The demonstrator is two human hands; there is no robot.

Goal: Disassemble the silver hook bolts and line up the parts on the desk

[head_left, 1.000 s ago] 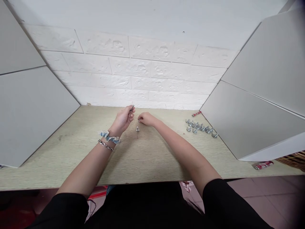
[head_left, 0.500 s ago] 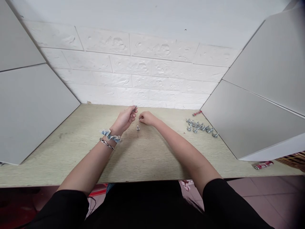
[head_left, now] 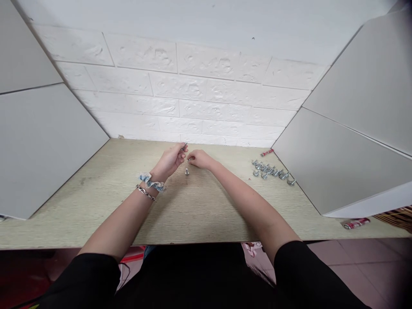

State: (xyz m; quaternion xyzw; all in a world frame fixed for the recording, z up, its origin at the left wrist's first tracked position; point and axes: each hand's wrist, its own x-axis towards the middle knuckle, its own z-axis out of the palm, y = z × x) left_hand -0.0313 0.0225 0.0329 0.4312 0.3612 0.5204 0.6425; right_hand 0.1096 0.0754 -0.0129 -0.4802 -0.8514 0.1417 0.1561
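My left hand [head_left: 173,159] is closed on a small metal bolt [head_left: 185,145], whose tip shows above the thumb. Close by on the right, my right hand [head_left: 200,159] pinches a tiny metal piece [head_left: 189,159] between thumb and fingertips; its kind is too small to make out. Just below the hands, a single silver bolt [head_left: 187,172] stands upright on the wooden tabletop [head_left: 193,210]. Several more metal bolts with washers [head_left: 273,171] lie in a cluster at the right side of the table.
Grey panels stand on the left [head_left: 48,150] and right [head_left: 347,163], with a white brick-patterned wall [head_left: 193,94] behind. A small red battery-like cylinder [head_left: 267,152] lies behind the cluster, another red cylinder [head_left: 356,223] at the front right, beside a wicker item [head_left: 394,218].
Both hands hold nearly the same pose beside each other. The view has shifted very slightly; the bolts on the table have not moved.
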